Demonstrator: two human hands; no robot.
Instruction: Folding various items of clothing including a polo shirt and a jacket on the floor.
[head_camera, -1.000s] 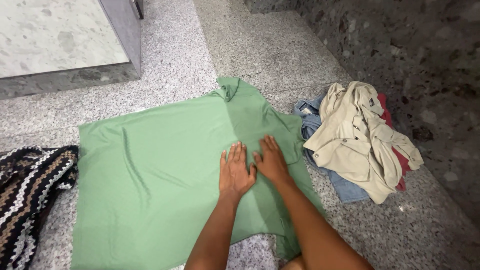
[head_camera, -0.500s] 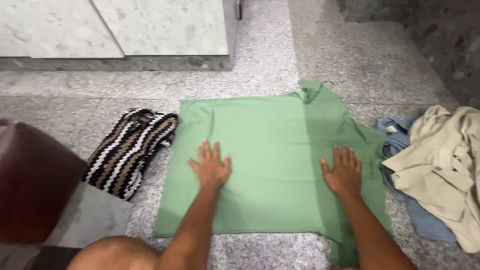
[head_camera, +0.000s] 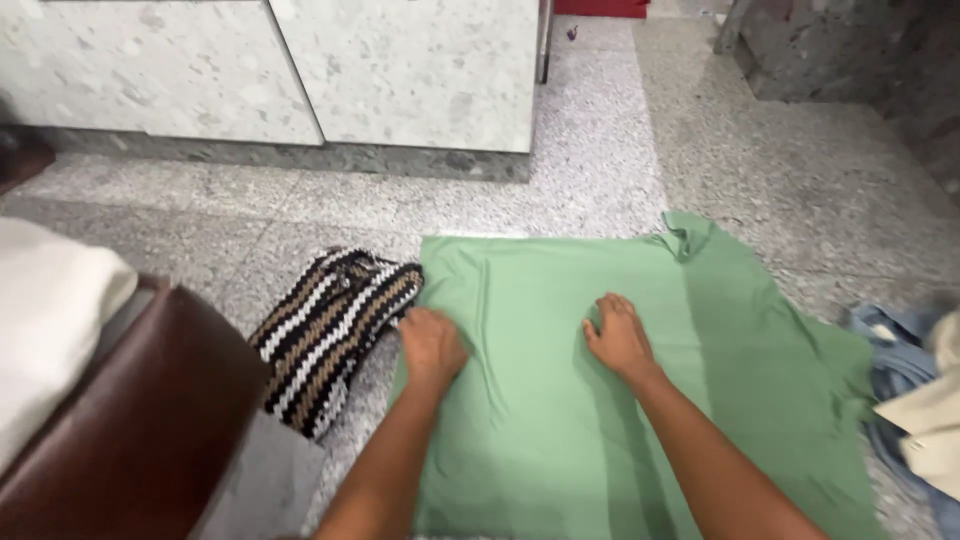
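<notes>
A green shirt lies spread flat on the speckled stone floor. My left hand rests near the shirt's left edge with fingers curled into the cloth, beside a striped knitted garment. My right hand presses on the shirt's middle, fingers bent and bunching the fabric slightly. Both forearms reach in from the bottom of the view.
A dark brown leather seat with a white cloth on it is at the lower left. Pale stone cabinet fronts stand at the back. Blue denim and a beige garment lie at the right edge.
My view has swung left. My hands spread apart from the shirt's right side; the left now sits at the left edge and the right has come back to the middle.
</notes>
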